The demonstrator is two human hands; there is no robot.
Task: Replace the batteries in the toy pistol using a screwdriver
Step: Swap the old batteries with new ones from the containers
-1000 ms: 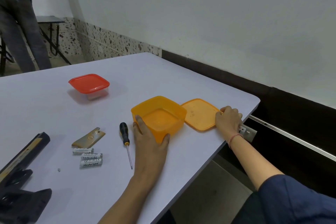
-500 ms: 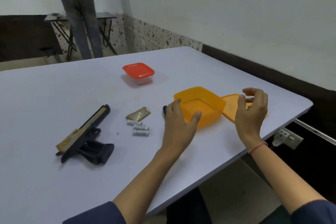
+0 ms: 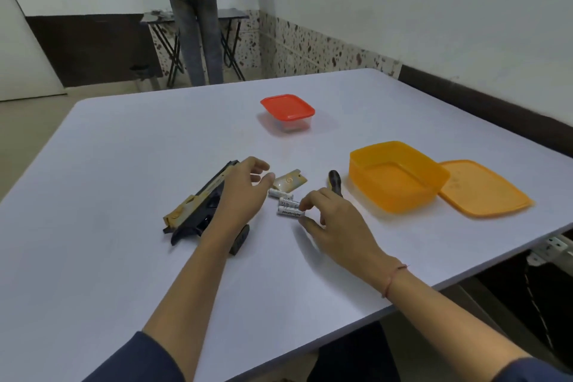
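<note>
A black and gold toy pistol (image 3: 198,205) lies on its side on the white table (image 3: 124,164). My left hand (image 3: 240,195) hovers over its middle, fingers apart, holding nothing. To its right lie three white batteries (image 3: 286,205) and the gold battery cover (image 3: 290,180). My right hand (image 3: 328,220) reaches the nearest battery, with thumb and forefinger at its right end; the battery still lies on the table. Only the black handle of the screwdriver (image 3: 335,181) shows, behind my right hand.
An open orange box (image 3: 393,177) stands at the right with its orange lid (image 3: 483,192) beside it, near the table's edge. A clear box with a red lid (image 3: 287,112) sits further back. A person (image 3: 193,9) stands by a folding table beyond.
Both hands have left the orange box and lid and moved left. The left one is now over the pistol, the right one at the batteries. The view has swung left.
</note>
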